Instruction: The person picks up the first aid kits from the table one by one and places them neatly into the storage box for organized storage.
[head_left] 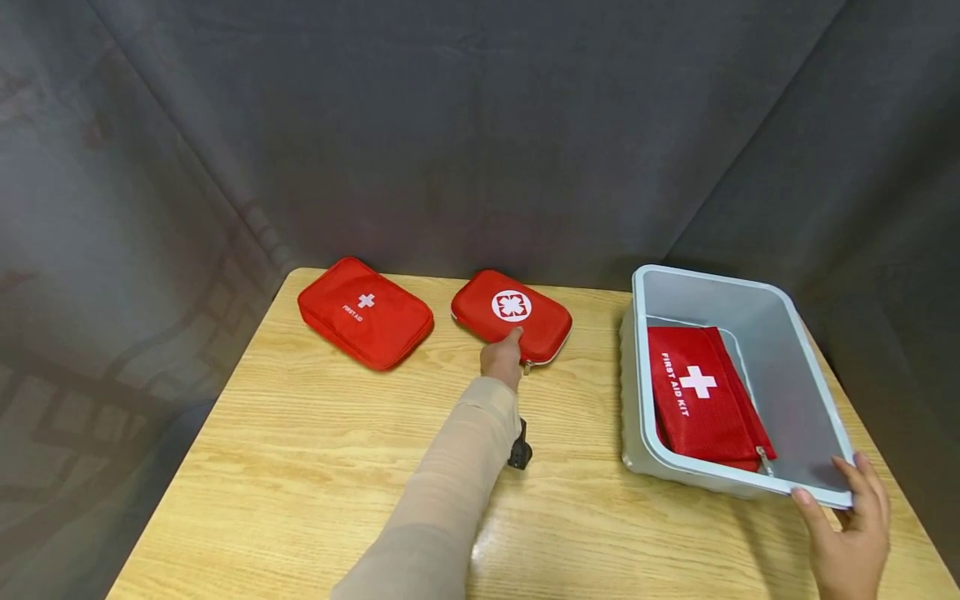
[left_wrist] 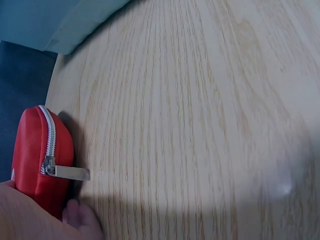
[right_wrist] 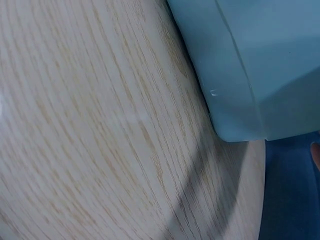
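Note:
My left hand (head_left: 501,360) grips the near edge of a hard red first aid case (head_left: 542,320) with a white round emblem, the thumb on its top. Up close in the left wrist view, the case's silver zipper (left_wrist: 51,135) shows, its pull hanging over the table. At the right, my right hand (head_left: 855,521) holds the near right corner of a light grey-blue plastic bin (head_left: 813,392), thumb and fingers at the rim. Inside the bin lies a red first aid kit pouch (head_left: 693,417) with a white cross. Only a fingertip (right_wrist: 316,154) shows in the right wrist view.
Another red first aid bag (head_left: 367,321) lies at the back left of the wooden table (head_left: 337,450). A dark grey curtain (head_left: 465,142) hangs right behind the table and along both sides. A small black device (head_left: 520,450) sits at my left wrist.

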